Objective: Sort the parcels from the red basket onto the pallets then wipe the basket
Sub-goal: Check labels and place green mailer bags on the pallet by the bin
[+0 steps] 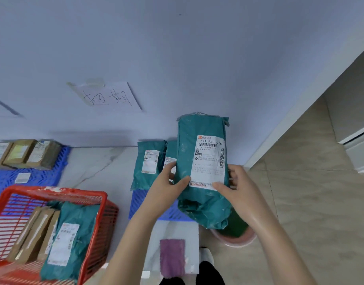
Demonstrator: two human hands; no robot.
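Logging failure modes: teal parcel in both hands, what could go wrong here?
1. Left hand and right hand pinch the held parcel low; a slip could drop it into the pink basin below.
2. Teal parcels on the blue pallet seem propped on the wall; adding this one may topple them.

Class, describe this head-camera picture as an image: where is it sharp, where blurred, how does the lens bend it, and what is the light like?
Head view: sharpest on the white label of the teal plastic parcel gripped by left hand and right hand; the red mesh basket is smeared; the wide lens slants the white skirting board; light soft, bluish, shadows faint.
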